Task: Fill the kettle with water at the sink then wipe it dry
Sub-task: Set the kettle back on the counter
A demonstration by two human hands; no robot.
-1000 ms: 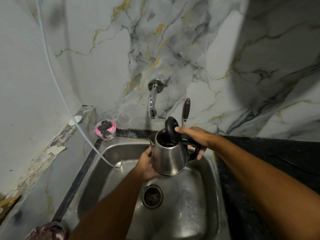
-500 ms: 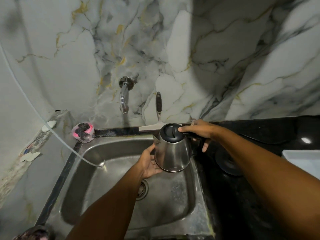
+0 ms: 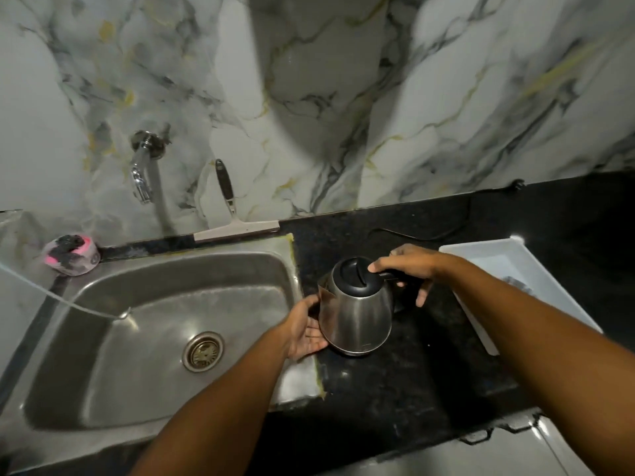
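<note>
Kettle: stainless steel body with its black lid shut, held over the black countertop just to the right of the sink; whether its base touches the counter I cannot tell.
Right hand: wrapped around the black handle, thumb lying on the lid's edge, lower fingers partly loose.
Left hand: open palm pressed flat against the kettle's left wall under the spout, steadying rather than clasping.
Step in hand: judged to be setting the filled kettle down so that wiping can begin.
How to do it well: keep the body upright so nothing slops from the spout; lower the base flat on bare counter, well apart from the white tray and the black cord; let the palm leave last.
Wiping: no cloth shows clearly in view; one must be found first.
Risk: wet steel may slide against the flat palm, so the handle grip should carry the weight.
Tap: no running water is visible.
</note>
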